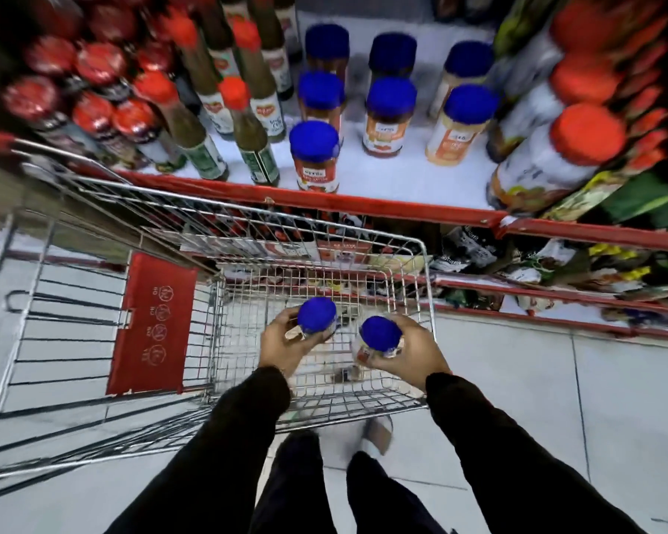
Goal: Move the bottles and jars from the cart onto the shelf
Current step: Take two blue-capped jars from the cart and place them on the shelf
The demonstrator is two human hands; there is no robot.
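I look down into a wire shopping cart (428, 298) parked against a red-edged shelf (382, 204). My left hand (282, 343) grips a blue-lidded jar (317, 316) inside the basket. My right hand (405, 350) grips a second blue-lidded jar (380, 335) beside it. Both jars are held upright above the basket floor. On the white shelf stand several jars with the same blue lids, the nearest one (315, 158) close to the front edge.
Green sauce bottles with red caps (247, 125) stand left of the blue-lidded jars. Large red-lidded jars (556, 156) crowd the shelf's right. The cart's red child-seat flap (151, 321) lies to the left. Packets fill lower shelves (548, 264). White floor tiles lie underfoot.
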